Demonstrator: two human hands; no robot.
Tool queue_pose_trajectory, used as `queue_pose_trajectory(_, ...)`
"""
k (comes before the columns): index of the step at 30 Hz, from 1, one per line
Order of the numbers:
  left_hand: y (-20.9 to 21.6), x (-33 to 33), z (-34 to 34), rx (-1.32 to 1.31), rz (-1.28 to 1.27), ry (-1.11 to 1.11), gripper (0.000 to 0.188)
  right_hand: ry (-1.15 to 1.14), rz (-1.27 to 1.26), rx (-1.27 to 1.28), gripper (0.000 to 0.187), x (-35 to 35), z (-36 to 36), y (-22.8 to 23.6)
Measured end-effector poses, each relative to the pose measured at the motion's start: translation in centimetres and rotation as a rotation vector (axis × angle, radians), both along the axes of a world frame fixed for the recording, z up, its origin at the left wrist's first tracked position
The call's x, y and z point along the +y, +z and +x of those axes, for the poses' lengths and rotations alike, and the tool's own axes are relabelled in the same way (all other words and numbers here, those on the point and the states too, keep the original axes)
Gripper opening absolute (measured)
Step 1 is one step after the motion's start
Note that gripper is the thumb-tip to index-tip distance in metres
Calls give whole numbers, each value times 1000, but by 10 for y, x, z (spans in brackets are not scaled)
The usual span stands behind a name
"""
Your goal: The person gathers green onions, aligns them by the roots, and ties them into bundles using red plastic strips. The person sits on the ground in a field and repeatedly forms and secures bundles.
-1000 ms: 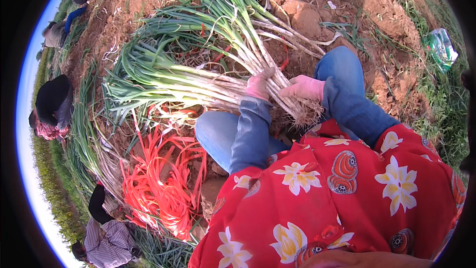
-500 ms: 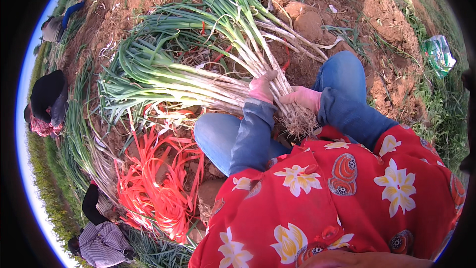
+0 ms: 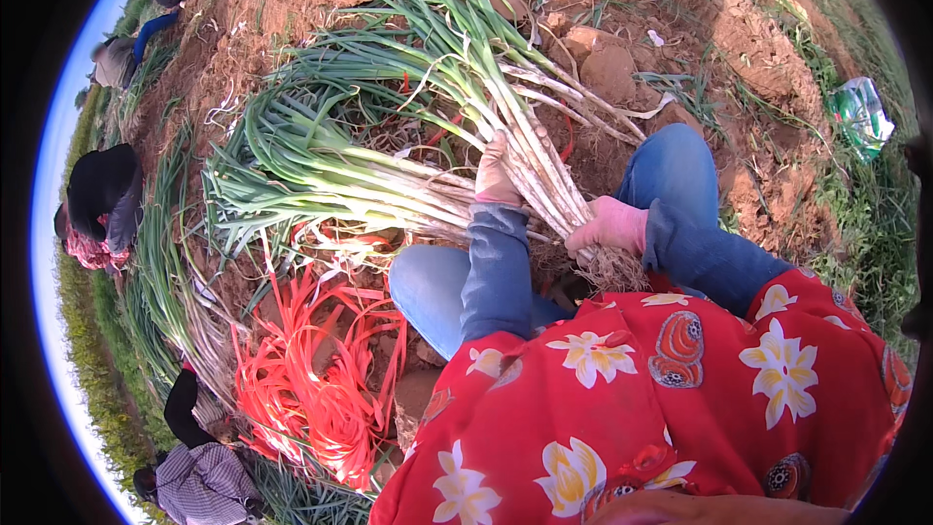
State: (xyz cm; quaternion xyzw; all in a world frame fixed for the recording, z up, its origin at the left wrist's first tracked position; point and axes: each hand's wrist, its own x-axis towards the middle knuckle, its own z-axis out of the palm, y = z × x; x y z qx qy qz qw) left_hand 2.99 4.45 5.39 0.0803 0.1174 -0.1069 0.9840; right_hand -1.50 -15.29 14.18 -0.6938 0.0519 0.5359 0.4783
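Nearest me: seated person in a red flowered smock (image 3: 603, 379), blue denim sleeves (image 3: 501, 267), bent knees in blue jeans (image 3: 671, 170) on either side of the work. Right hand (image 3: 612, 226) clasped on the held bundle of green onions (image 3: 539, 170), at the pale ends just above the root tuft (image 3: 617, 267); its fingers underneath are hidden from where I stand. Left hand (image 3: 496, 173) farther up the same stalks, narrow, thumb over them, fingers wrapped behind. Bundle sits slanted between the knees, roots toward the smock, green tops pointing away and a bit left.

Just left of it, a second bundle (image 3: 379, 185) lies on the soil, tops to the left, white ends running in near the left wrist. Behind the held one, more loose stalks (image 3: 573, 102), white ends toward the right knee. Left of the left knee, a tangled heap of red strips (image 3: 321, 379); a few red bits show among the onions too.

Farther out: green-and-clear plastic wrapper (image 3: 860, 117) on weeds at right, row of onions (image 3: 170, 272) at left. Past that, co-workers (image 3: 204, 481) spaced along the left edge, bent low, then bushes and a strip of sky (image 3: 58, 136).
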Motion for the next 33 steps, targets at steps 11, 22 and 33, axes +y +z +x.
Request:
queue_pose_trajectory(11,6,45,73,177,174,74,39,-11,-23,-111,39,-20,-2,28)
queue_pose_trajectory(22,-24,11,41,382,282,-20,40,133,-33,143,38,-28,6,25)
queue_pose_trajectory(33,70,41,70,-411,-206,319,69,263,65,15,26,-26,20,72)
